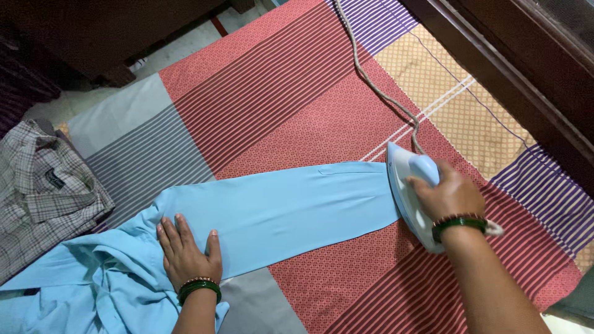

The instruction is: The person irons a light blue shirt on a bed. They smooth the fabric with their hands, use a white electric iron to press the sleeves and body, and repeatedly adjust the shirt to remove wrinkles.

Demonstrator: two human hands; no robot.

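Your right hand [447,195] is wrapped around the handle of a pale blue and white iron [409,192], fingers [427,185] curled tight over the grip so the tips are hidden on the far side. The iron sits flat at the cuff end of a light blue shirt sleeve [297,210], with its pointed nose aimed away from you. A grey cord [371,80] runs from the back of the iron up across the bed and out of view at the top edge.

Your left hand [185,250] lies palm down on the same sleeve near the shoulder end, fingers [172,232] straight and slightly spread, thumb out to the side, pinning the cloth flat. The sleeve stretches smooth between your two hands; the rest of the light blue shirt [93,284] lies bunched and creased to the left of your left wrist. Both wrists carry dark green bangles [199,287].

All of this lies on a bed covered with a patchwork sheet [278,93] of red striped, red dotted, grey, tan and purple striped panels. A folded grey checked shirt [43,192] rests at the left edge, well apart from the iron. Dark wooden furniture [495,55] borders the bed on the right.
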